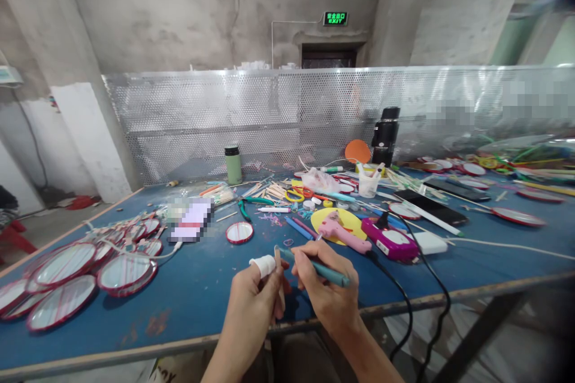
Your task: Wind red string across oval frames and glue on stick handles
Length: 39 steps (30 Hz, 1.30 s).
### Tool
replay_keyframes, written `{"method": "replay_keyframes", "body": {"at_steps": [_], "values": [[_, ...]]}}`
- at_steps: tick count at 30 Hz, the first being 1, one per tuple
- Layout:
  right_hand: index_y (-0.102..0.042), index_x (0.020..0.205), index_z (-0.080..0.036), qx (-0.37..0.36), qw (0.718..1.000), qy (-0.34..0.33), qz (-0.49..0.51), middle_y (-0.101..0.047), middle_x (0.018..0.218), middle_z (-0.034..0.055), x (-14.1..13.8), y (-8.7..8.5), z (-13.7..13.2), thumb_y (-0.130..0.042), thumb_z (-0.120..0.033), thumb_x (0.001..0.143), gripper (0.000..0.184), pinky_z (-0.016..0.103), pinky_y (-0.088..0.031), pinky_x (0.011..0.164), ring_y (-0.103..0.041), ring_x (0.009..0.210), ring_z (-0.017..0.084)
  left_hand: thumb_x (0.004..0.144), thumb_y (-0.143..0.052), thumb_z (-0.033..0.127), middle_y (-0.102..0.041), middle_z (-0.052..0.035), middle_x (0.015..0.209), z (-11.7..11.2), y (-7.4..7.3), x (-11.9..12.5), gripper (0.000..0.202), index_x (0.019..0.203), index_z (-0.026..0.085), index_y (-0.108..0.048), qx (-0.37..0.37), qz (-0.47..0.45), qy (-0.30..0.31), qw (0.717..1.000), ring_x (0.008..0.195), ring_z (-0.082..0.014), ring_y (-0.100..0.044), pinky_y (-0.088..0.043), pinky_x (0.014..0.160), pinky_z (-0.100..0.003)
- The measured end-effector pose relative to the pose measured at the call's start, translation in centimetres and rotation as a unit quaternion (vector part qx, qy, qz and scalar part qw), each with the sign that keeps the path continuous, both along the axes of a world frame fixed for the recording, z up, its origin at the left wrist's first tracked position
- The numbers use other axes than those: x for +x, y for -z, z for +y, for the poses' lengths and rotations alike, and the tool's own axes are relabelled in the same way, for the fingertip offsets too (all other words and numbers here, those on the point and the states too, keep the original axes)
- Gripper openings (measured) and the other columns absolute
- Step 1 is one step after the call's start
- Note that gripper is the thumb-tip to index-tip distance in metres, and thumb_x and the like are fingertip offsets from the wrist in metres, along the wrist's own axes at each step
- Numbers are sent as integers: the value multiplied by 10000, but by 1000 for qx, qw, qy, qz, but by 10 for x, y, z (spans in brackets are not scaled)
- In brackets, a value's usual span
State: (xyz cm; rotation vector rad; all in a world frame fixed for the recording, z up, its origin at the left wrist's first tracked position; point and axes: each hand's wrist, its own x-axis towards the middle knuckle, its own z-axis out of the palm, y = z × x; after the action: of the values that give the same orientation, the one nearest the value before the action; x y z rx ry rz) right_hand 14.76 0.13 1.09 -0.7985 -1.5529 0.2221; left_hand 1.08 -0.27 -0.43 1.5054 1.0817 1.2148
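Near the table's front edge, my left hand (254, 299) pinches a flat wooden craft stick (278, 266), held upright. A white wrapping (264, 265) covers one of its fingers. My right hand (330, 284) is closed around a teal pen-shaped tool (330, 272), whose thin end reaches to the top of the stick. Whether the tip touches the wood I cannot tell. Just beyond my hands lie a pink glue gun (341, 233) on a yellow disc (320, 219) and a small round red-rimmed disc (239, 232).
Many red-rimmed discs (65, 263) pile up at the left, beside a charging phone (192, 220). A purple box (390, 239), a black phone (433, 206) and cables (406, 296) lie right. A green bottle (233, 166) and black flask (386, 137) stand before a perforated metal screen (215, 114).
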Motion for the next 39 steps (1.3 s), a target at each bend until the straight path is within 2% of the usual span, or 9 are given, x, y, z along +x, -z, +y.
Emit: {"method": "replay_keyframes", "body": {"at_steps": [11, 27, 32, 39], "values": [[-626, 775, -187, -1, 1000, 1, 3, -630, 621, -18, 0, 3, 1, -555, -204, 906, 151, 191, -464, 498, -595, 521, 100, 864, -527, 551, -506, 36, 455, -2, -1, 0, 411, 799, 151, -592, -9, -8, 5, 1000, 370, -79, -408, -296, 386, -174], [-630, 761, -183, 10, 1000, 6, 3, -641, 622, -13, -1, 0, 1, -561, -201, 902, 157, 187, -467, 506, -612, 538, 103, 864, -524, 576, -499, 28, 436, 1, 1, 0, 446, 746, 151, -589, -6, -10, 7, 1000, 365, -77, -407, -294, 387, -172], [-631, 777, -187, 7, 1000, 10, 5, -637, 628, -20, 0, 4, 2, -562, -199, 903, 144, 186, -468, 515, -602, 531, 97, 848, -539, 584, -505, 38, 453, 1, -1, 1, 440, 798, 149, -592, -5, -21, 9, 1000, 363, -77, -405, -295, 378, -173], [-629, 762, -182, 17, 1000, -2, -6, -638, 621, -20, 0, 2, 1, -560, -177, 895, 150, 184, -462, 509, -592, 513, 93, 879, -507, 570, -510, 18, 426, 2, 1, 0, 468, 671, 156, -571, 4, 10, 4, 1000, 367, -79, -413, -285, 395, -179]]}}
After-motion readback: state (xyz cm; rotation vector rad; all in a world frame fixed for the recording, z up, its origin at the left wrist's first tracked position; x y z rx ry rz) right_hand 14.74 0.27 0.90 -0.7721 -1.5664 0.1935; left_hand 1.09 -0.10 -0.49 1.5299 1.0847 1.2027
